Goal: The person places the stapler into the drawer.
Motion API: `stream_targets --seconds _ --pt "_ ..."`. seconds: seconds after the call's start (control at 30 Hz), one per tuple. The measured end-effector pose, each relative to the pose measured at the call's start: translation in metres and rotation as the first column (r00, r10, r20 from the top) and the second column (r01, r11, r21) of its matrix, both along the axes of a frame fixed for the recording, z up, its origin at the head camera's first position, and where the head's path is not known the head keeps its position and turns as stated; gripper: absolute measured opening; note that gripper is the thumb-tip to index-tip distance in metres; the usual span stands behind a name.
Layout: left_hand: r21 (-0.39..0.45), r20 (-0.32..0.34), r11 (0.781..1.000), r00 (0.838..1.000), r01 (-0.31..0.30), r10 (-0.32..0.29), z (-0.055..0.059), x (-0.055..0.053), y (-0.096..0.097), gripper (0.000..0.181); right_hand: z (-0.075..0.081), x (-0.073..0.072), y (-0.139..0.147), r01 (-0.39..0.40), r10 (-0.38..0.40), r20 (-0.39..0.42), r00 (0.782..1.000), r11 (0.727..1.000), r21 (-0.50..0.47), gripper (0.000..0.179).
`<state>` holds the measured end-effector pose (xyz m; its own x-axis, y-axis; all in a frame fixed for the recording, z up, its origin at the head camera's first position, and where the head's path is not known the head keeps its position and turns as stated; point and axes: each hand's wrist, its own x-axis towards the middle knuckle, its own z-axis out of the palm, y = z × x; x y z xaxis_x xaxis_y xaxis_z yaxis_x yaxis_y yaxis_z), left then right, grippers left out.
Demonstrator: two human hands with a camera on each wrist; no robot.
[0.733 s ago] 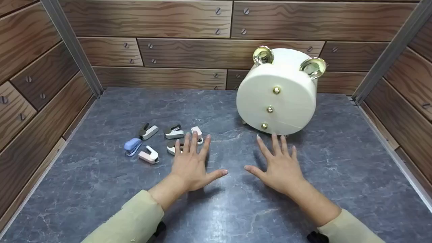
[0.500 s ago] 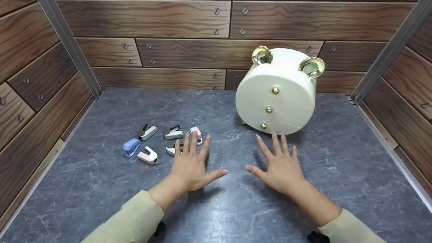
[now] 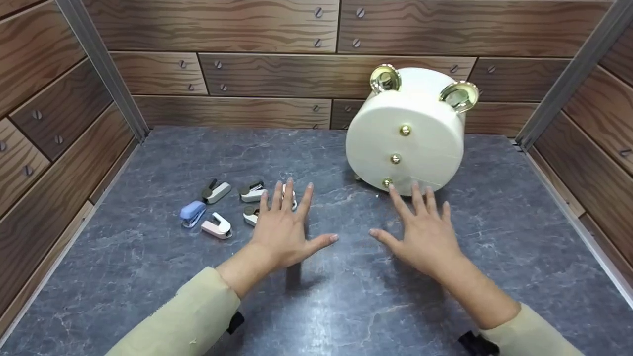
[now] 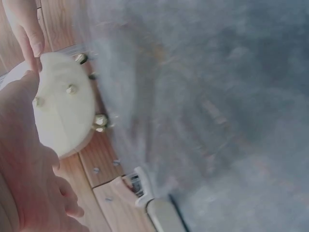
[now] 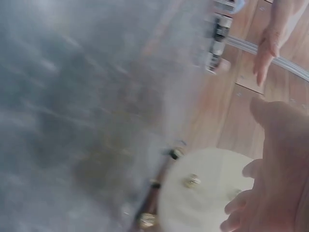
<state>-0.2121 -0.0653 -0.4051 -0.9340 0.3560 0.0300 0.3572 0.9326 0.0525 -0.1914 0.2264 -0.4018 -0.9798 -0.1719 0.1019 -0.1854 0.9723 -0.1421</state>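
Observation:
My left hand [image 3: 281,236] hangs palm down over the table with its fingers spread, holding nothing. Its fingertips overlap a pink-and-white mini stapler [image 3: 295,203] and reach beside a dark-and-white one [image 3: 250,215]. More mini staplers lie to the left: a blue one [image 3: 192,212], a pale pink one with a white arm [image 3: 217,226], and two dark-and-white ones, one at the back left [image 3: 216,191] and one further right [image 3: 251,193]. My right hand [image 3: 428,241], equally spread and bare, is in front of a cream drum-shaped box [image 3: 376,143]; its fingertips overlap the box's lower edge in the head view.
Three gold knobs, the top one [image 3: 405,130] included, run down the box's round front. Gold cup-shaped ears [image 3: 460,97] stick up from its top. Wood-patterned walls [image 3: 267,74] with metal corner posts [image 3: 101,69] enclose the grey marbled table [image 3: 326,296] at the back and sides.
Both hands have risen from the table and moved slightly forward, the right one also to the right. The staplers and the box have stayed in place.

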Motion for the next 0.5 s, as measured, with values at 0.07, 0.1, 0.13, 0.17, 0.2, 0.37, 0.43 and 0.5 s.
stream_targets --seconds 0.07,0.1,0.13,0.17,0.2,0.37,0.43,0.5 --pt "0.003 -0.008 1.0 1.0 0.001 -0.001 0.009 -0.004 0.001 0.118 0.012 0.001 0.002 0.008 -0.008 -0.007 1.0 1.0 0.005 0.104" --pt "0.003 -0.015 1.0 1.0 0.001 -0.001 0.014 -0.006 0.001 0.117 0.018 0.001 0.004 0.011 -0.011 -0.009 1.0 1.0 0.004 0.103" --pt "0.002 -0.022 1.0 1.0 0.001 -0.001 0.019 -0.009 0.001 0.117 0.025 0.002 0.006 0.015 -0.015 -0.013 1.0 1.0 0.002 0.103" --pt "0.003 -0.027 1.0 1.0 0.0 0.0 0.024 -0.011 0.002 0.116 0.031 0.002 0.007 0.019 -0.019 -0.018 1.0 1.0 -0.001 0.103" --pt "0.004 -0.032 1.0 0.999 0.0 0.0 0.03 -0.014 0.002 0.116 0.038 0.003 0.009 0.023 -0.024 -0.022 0.999 1.0 -0.005 0.103" --pt "0.033 -0.046 0.999 0.999 0.006 -0.004 0.056 -0.026 0.006 0.114 0.069 0.004 0.022 0.061 -0.064 -0.046 0.997 0.997 -0.048 0.109" --pt "0.042 -0.052 0.999 0.999 0.009 -0.007 0.065 -0.031 0.009 0.114 0.08 0.002 0.028 0.077 -0.08 -0.056 0.995 0.995 -0.06 0.11" --pt "0.051 -0.055 0.999 0.998 0.011 -0.008 0.073 -0.036 0.011 0.113 0.09 -0.002 0.036 0.093 -0.097 -0.054 0.994 0.993 -0.07 0.111"
